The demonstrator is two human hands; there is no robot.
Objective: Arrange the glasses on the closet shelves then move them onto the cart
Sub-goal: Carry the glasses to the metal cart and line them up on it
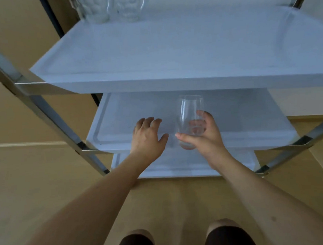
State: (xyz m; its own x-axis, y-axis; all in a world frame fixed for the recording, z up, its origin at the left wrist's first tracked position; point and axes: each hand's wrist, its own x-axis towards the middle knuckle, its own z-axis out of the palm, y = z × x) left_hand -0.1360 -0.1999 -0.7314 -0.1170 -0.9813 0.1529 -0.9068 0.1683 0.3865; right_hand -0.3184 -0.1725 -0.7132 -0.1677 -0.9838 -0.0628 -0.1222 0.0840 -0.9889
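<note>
A: Left side first?
B: Metal frame post point(48, 118), shiny and square-edged. Left hand point(148, 136) lies just inside it, fingers spread and relaxed, holding nothing, over the middle shelf point(118, 113). Can't tell if it touches. My guess is it's steadying or clearing the way.

A: Shelf material?
B: White, matte, flat board with a shallow groove around the edge. Top shelf point(171, 55) is the same, and so is a bottom shelf point(178, 166).

A: The glass?
B: Clear tumbler point(190, 118), smooth, rounded body, thick base. Right hand point(203, 136) grips its lower part, thumb in front, fingers wrapped behind. It's held tilted at the front of the middle shelf; whether it's resting on the shelf is unclear. The low grip probably leaves the rim free under the top shelf.

A: Anything else?
B: Two more clear glasses point(112, 6) at the top shelf's back left, blurred. Tan floor point(28, 187) below.
</note>
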